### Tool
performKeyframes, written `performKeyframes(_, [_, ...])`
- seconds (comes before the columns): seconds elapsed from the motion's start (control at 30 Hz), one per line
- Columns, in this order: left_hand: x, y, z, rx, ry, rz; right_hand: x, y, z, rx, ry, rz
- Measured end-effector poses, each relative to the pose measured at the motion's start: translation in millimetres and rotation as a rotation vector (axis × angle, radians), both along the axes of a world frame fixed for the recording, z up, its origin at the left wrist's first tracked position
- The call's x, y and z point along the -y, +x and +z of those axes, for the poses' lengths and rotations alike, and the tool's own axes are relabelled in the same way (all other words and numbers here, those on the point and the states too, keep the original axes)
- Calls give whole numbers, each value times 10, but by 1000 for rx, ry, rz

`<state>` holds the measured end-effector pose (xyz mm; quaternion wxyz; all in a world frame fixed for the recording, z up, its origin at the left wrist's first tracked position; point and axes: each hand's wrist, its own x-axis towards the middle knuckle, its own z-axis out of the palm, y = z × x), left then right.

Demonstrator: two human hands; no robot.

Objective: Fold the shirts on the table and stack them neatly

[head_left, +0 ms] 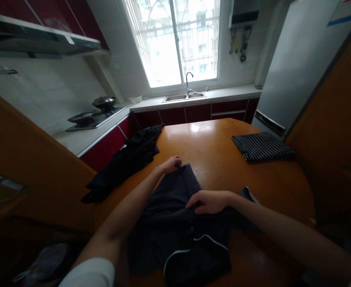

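Note:
A dark navy garment [178, 231] with white piping and buttons lies spread on the orange wooden table [220, 151] right in front of me. My left hand [172, 164] is closed, pinching the garment's far edge. Closer to me, my right hand [207, 201] rests on the middle of the fabric, fingers curled and pressing down on a fold.
A black garment [127, 159] hangs over the table's left edge. A folded striped cloth [262, 146] lies at the far right. Beyond are a counter with a sink [184, 97], a stove with a pan [103, 103], and a fridge [298, 67] at the right.

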<state>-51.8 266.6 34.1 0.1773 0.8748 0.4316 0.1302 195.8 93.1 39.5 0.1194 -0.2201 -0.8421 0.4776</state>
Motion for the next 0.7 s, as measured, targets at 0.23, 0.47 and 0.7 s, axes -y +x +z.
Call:
performKeyframes(0.23, [476,-139,392,113,194,-20,-857,105,-176,-185,-43,-677])
performKeyframes(0.47, [821,-196,841,362,415,18,-1099,-222,154,-356,-417,-67])
performKeyframes(0.7, [926,-386,1067,505,683,191,-976,-283,328,-416,-488,-207])
